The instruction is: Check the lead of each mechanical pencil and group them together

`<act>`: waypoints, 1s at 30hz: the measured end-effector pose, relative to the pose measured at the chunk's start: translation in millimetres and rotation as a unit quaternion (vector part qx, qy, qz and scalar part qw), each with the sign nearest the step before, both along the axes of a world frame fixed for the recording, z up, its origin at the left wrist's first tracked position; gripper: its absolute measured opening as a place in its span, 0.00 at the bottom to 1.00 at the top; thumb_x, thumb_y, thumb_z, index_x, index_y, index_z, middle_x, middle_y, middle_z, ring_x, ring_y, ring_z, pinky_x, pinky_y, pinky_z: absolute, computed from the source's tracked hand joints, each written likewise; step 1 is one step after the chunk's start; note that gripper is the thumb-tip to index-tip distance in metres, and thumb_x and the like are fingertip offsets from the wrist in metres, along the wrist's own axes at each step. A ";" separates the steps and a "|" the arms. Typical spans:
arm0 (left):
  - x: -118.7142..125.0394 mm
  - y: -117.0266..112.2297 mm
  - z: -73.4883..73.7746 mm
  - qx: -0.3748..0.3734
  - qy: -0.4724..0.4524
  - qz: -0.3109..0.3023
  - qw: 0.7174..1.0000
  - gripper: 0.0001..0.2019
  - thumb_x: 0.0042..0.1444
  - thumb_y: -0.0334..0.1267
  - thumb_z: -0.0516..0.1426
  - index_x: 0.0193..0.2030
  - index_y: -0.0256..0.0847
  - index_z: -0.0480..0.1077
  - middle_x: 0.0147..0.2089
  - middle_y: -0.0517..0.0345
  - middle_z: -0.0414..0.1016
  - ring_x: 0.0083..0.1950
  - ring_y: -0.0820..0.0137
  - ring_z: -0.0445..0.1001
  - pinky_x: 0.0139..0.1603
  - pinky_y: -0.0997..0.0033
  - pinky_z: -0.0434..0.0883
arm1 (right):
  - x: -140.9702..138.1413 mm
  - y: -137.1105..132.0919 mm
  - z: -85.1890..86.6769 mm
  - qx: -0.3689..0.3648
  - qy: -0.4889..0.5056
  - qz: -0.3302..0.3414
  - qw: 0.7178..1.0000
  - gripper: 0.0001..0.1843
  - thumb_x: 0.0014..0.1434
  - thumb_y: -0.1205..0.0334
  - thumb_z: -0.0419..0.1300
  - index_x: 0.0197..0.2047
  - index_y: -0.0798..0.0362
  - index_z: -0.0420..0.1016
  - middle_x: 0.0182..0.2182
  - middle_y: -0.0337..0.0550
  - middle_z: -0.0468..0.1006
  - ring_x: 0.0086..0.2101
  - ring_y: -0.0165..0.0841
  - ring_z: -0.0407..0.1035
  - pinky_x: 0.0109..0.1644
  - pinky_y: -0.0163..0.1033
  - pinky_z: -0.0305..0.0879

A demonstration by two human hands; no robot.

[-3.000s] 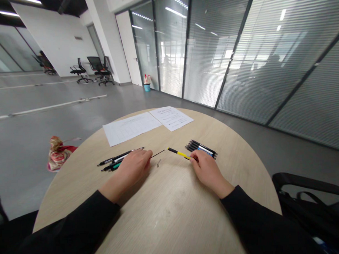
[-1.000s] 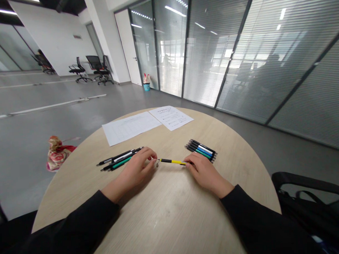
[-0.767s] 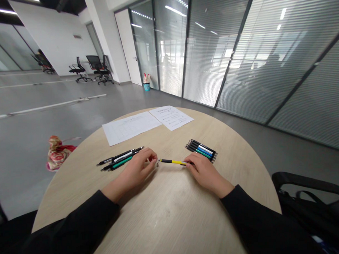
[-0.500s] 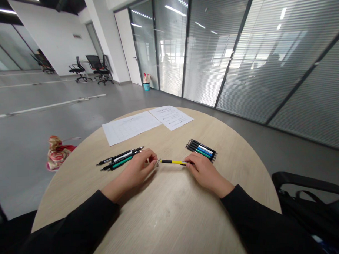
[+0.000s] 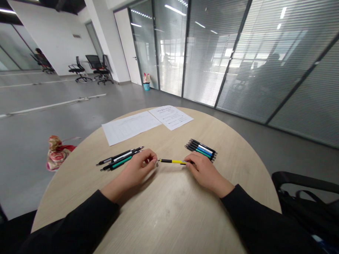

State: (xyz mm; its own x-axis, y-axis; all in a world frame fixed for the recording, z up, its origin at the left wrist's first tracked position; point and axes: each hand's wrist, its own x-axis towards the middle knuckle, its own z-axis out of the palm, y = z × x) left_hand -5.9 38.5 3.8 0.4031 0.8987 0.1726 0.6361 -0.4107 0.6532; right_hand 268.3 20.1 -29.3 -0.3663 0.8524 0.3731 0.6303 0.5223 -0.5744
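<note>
A yellow-and-black pen [image 5: 172,161] lies level on the round table [image 5: 167,212] between the hands, one end pinched by the right hand [image 5: 207,173], the left hand [image 5: 139,168] curled at its other tip, contact unclear.

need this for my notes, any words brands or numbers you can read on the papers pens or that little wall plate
Printed sheet: lines of text, too small to read.
Grid sheet: headings and table, too small to read.
Yellow pen: no marking can be read.
Pens by the left of the table and right: too small to read any marking.
Wall plate: too small and blurred to read.
</note>
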 end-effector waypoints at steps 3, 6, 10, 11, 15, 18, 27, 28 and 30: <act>0.2 0.0 0.1 0.000 -0.001 0.003 1.000 0.09 0.64 0.43 0.53 0.36 0.41 0.68 0.34 0.58 0.71 0.35 0.67 0.68 0.36 0.67 0.65 | 0.0 -0.5 0.3 0.000 0.004 0.000 1.000 0.07 0.66 0.71 0.56 0.40 0.53 0.74 0.38 0.46 0.76 0.41 0.37 0.70 0.47 0.43 0.66; 1.0 -0.6 0.7 -0.006 -0.006 0.007 1.000 0.09 0.63 0.42 0.53 0.36 0.41 0.68 0.34 0.57 0.72 0.35 0.67 0.68 0.36 0.67 0.65 | 0.2 -0.7 0.4 0.000 0.006 0.002 1.000 0.07 0.65 0.71 0.55 0.40 0.53 0.75 0.38 0.46 0.76 0.41 0.37 0.70 0.47 0.43 0.66; 2.1 -1.9 1.6 -0.008 -0.011 0.010 1.000 0.09 0.63 0.42 0.52 0.36 0.41 0.68 0.34 0.57 0.73 0.35 0.67 0.68 0.36 0.67 0.65 | 0.8 0.2 -1.1 0.006 0.008 -0.001 1.000 0.07 0.65 0.71 0.56 0.40 0.53 0.75 0.38 0.46 0.77 0.42 0.38 0.70 0.48 0.43 0.66; 2.2 -2.1 1.8 -0.008 -0.010 0.008 1.000 0.09 0.63 0.43 0.52 0.36 0.41 0.68 0.34 0.57 0.72 0.35 0.67 0.68 0.36 0.67 0.65 | 0.9 0.5 -1.5 0.007 0.009 -0.003 1.000 0.07 0.65 0.71 0.56 0.40 0.53 0.75 0.38 0.46 0.77 0.42 0.38 0.70 0.48 0.43 0.66; 1.8 -2.2 1.7 -0.007 -0.006 0.008 1.000 0.10 0.63 0.44 0.53 0.36 0.41 0.68 0.33 0.58 0.72 0.35 0.67 0.68 0.35 0.68 0.65 | 1.0 0.8 -2.4 0.011 0.009 -0.006 1.000 0.07 0.65 0.71 0.56 0.41 0.53 0.75 0.39 0.46 0.77 0.42 0.38 0.70 0.49 0.44 0.66; 1.5 -1.8 0.9 -0.007 -0.007 0.008 1.000 0.10 0.63 0.43 0.52 0.36 0.41 0.68 0.33 0.58 0.71 0.35 0.67 0.68 0.36 0.67 0.65 | 0.7 0.5 -2.0 0.015 0.009 -0.008 1.000 0.07 0.65 0.71 0.55 0.41 0.53 0.75 0.38 0.47 0.77 0.42 0.38 0.70 0.49 0.43 0.66; -0.7 1.1 -3.7 -0.013 -0.026 0.005 1.000 0.09 0.63 0.43 0.53 0.36 0.41 0.67 0.34 0.57 0.71 0.35 0.67 0.67 0.37 0.67 0.66 | 0.7 -0.3 -0.8 0.020 0.019 -0.011 1.000 0.07 0.66 0.69 0.55 0.41 0.53 0.75 0.39 0.47 0.77 0.42 0.39 0.70 0.48 0.44 0.66; -0.8 1.3 -3.9 -0.015 -0.027 0.005 1.000 0.09 0.63 0.43 0.53 0.36 0.41 0.67 0.34 0.57 0.71 0.35 0.67 0.67 0.37 0.67 0.66 | 0.7 -0.4 -0.6 0.021 0.020 -0.012 0.999 0.07 0.66 0.69 0.55 0.41 0.53 0.74 0.39 0.47 0.77 0.42 0.39 0.70 0.48 0.44 0.66; -0.6 1.6 -4.2 -0.018 -0.029 0.005 0.999 0.09 0.63 0.43 0.53 0.35 0.41 0.67 0.34 0.58 0.71 0.35 0.68 0.67 0.36 0.67 0.66 | 0.5 -0.6 0.0 0.022 0.023 -0.014 0.999 0.07 0.66 0.69 0.55 0.41 0.53 0.74 0.39 0.47 0.77 0.42 0.39 0.70 0.48 0.43 0.66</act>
